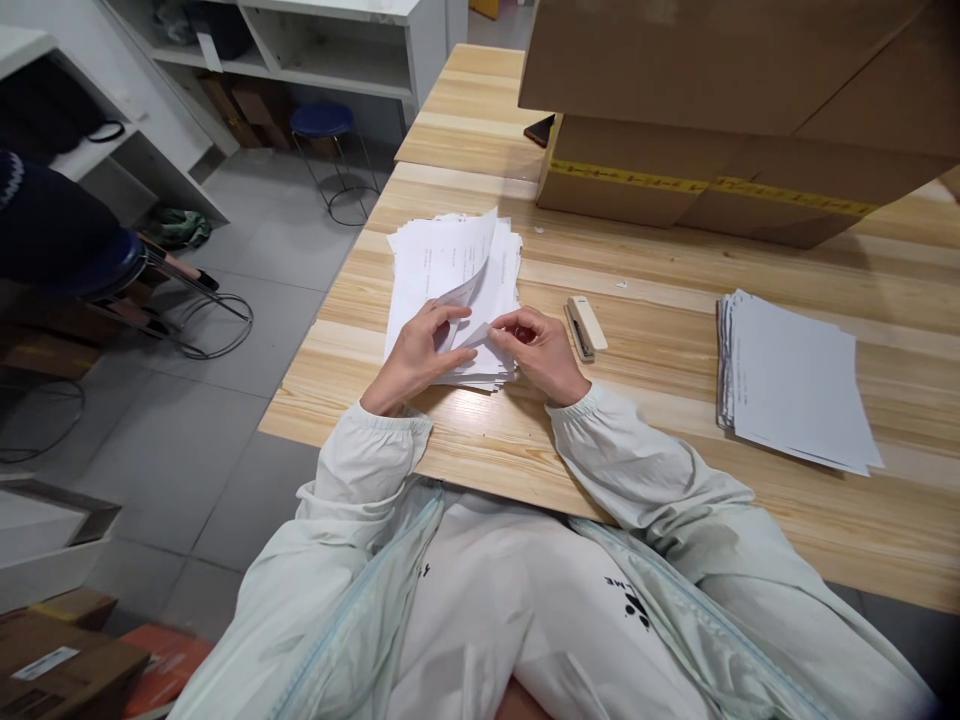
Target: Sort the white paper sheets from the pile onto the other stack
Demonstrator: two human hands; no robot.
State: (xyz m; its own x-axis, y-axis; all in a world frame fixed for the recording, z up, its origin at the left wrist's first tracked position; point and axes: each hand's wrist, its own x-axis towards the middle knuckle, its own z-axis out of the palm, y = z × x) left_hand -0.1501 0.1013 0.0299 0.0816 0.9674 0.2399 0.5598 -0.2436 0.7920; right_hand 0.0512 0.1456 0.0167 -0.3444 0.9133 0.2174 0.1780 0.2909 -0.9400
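Note:
A stack of printed sheets [417, 265] lies on the table in front of me, its edges uneven. My left hand [424, 350] is at the stack's lower left, fingers curved around the near edge of a lifted sheet [480, 270] that curls upward. Thumb and index finger of my right hand [541, 350] are pinched on a paper corner at the stack's lower right. Just right of that hand lies a cream stapler [589, 325]. How many sheets each hand holds is hidden.
A second paper stack [795, 385] lies on the table's right side. Large cardboard boxes [675, 170] stand at the back, with a dark phone [538, 130] beside them. Left of the wooden table [480, 455] are a blue stool [322, 120] and a seated person [45, 220].

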